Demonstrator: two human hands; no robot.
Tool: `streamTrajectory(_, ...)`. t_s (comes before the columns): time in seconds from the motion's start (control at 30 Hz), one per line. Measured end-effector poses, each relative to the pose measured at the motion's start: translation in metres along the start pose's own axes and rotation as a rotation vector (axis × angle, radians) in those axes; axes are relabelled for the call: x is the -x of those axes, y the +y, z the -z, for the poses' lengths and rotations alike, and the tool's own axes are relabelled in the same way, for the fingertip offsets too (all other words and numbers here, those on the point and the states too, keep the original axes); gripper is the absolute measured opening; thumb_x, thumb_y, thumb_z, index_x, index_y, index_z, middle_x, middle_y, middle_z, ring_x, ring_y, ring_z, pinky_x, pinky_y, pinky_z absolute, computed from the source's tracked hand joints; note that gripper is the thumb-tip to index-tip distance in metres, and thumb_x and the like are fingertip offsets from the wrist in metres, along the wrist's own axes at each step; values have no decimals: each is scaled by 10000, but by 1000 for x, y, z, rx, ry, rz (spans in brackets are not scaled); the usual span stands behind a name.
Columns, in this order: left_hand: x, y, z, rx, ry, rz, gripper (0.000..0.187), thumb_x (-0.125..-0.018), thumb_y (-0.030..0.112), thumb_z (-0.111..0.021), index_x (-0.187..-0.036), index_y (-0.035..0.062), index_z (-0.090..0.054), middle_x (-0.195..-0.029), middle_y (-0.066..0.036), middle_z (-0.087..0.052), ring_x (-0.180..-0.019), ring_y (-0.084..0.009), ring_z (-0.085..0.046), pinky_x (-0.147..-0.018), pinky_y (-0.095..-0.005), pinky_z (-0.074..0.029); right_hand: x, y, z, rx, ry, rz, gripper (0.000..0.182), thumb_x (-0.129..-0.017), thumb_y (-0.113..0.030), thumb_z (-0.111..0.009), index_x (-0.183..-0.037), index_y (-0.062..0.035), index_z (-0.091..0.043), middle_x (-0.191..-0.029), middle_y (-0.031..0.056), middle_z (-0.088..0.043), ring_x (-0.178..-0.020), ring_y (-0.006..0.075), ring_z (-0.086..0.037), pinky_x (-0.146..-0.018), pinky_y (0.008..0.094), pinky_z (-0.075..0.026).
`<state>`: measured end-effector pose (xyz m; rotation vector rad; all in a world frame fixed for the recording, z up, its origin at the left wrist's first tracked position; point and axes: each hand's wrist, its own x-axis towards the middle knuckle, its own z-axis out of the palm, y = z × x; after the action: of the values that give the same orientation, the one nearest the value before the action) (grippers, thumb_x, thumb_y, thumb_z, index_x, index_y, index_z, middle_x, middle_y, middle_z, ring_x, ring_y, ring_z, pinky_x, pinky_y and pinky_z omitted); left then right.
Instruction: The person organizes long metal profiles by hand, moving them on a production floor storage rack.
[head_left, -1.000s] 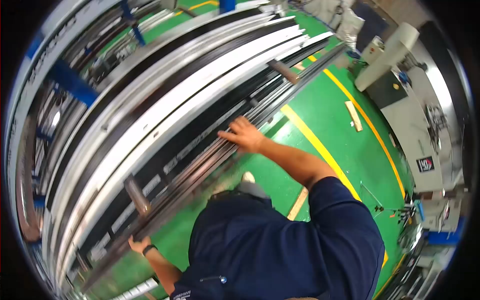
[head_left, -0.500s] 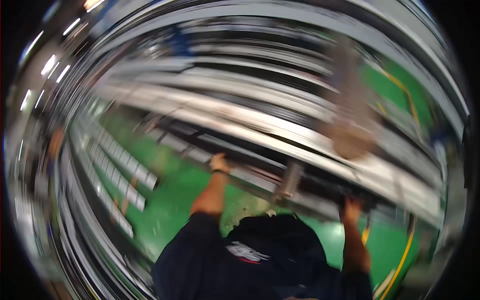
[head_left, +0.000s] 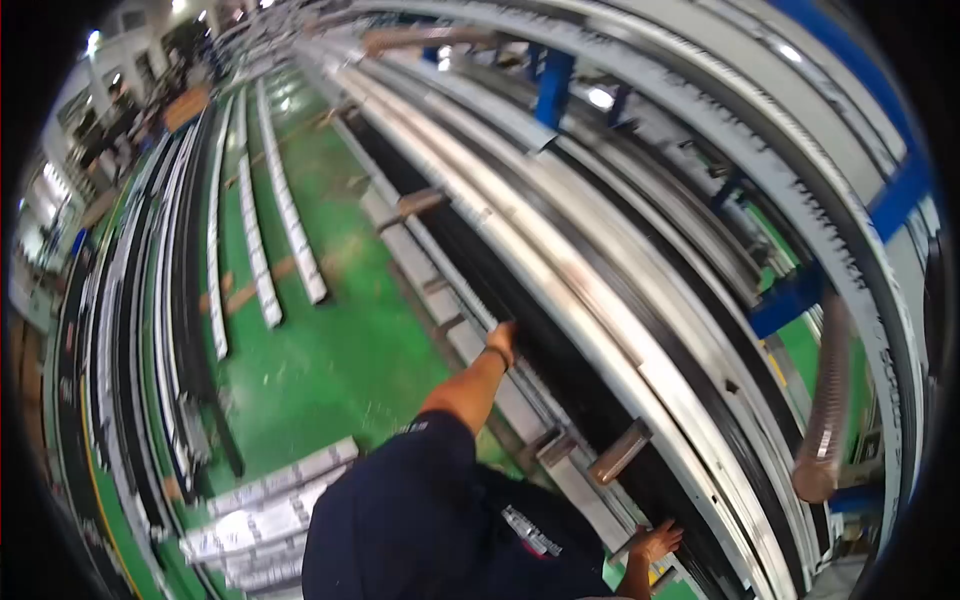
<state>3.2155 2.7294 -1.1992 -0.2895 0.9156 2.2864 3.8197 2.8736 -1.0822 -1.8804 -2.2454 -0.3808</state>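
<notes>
A long black profile [head_left: 570, 385] with a grey edge strip runs diagonally on the near side of a rack. My left hand [head_left: 502, 340], a dark band at its wrist, is closed over the profile's near edge about halfway along; its fingertips are partly hidden. Nearer to my body, my right hand [head_left: 656, 543] lies at the same profile with its fingers spread. Between the two hands, a short brown ribbed post [head_left: 620, 452] sticks up from the rack; another post [head_left: 420, 202] stands farther along.
Long silver profiles [head_left: 590, 290] lie beyond the black one. A large ribbed bar [head_left: 825, 410] juts out at the right, near blue rack supports [head_left: 555, 88]. Wrapped bundles [head_left: 290, 235] lie on the green floor, with a wrapped stack [head_left: 260, 520] at lower left.
My view has swung round, so the rack runs more steeply across it and has sharpened from a blur. Both hands remain at the near side of the rack.
</notes>
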Motion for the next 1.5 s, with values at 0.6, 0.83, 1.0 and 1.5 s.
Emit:
streamTrajectory(0.6,363,263,-92,-582,19,-1598,510,-1008,93,-514,-1450,-33,-292,-1355,-169,-451,-1221,-266,-450,-1073,-418,-351,-52,-27,499,-853,275,1001,843,-560,-307,-988,-1249,31,-639,-1232,228,-662,-1158,368,-635,-1022,452,-471)
streamTrajectory(0.83,266,355,-422,83,-786,-454,775,-890,660,-629,-1466,181,-429,-1451,-119,-515,-1293,-331,-496,-1073,-604,-372,-294,40,513,-135,780,694,850,-688,116,-659,-1491,-83,-465,-1430,183,-539,-1351,352,-481,-1139,410,-368)
streamTrajectory(1.0,212,343,-501,385,-793,-428,505,-947,391,-653,-1295,35,-567,-1297,-140,-617,-1130,-311,-614,-980,-494,-502,-362,95,464,-311,755,611,804,-717,190,-590,-1474,-59,-481,-1406,194,-558,-1321,344,-520,-1114,399,-403)
streamTrajectory(1.5,268,390,-519,446,-865,-476,198,-804,249,-563,-913,89,-606,-988,-72,-657,-961,-275,-614,-937,-480,-493,-340,130,560,-102,1149,753,542,-825,-180,-743,-1344,-122,-601,-1256,89,-652,-1099,255,-635,-940,399,-492)
